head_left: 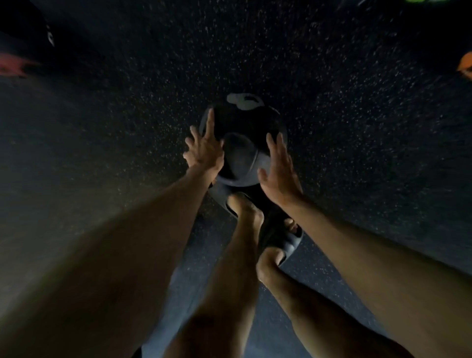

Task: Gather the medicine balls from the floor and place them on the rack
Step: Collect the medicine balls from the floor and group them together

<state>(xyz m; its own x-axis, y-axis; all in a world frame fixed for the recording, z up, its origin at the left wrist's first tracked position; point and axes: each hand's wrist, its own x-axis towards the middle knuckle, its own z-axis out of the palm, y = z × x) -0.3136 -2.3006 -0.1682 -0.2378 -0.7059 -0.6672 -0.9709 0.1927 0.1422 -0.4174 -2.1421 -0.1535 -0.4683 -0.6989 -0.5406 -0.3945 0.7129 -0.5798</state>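
A black medicine ball (242, 145) with a grey panel and a white mark on its far side lies on the dark speckled floor (332, 115), straight ahead of my feet. My left hand (204, 150) lies flat against its left side, fingers straight and spread. On the ball's right side my right hand (278, 171) presses with straight fingers. Both arms reach down to it. The rack is not in view.
My bare legs and feet in dark slides (283, 237) stand right behind the ball. A red shape (12, 65) lies at the far left edge, an orange object (466, 65) at the far right edge, something green (429, 1) at the top right.
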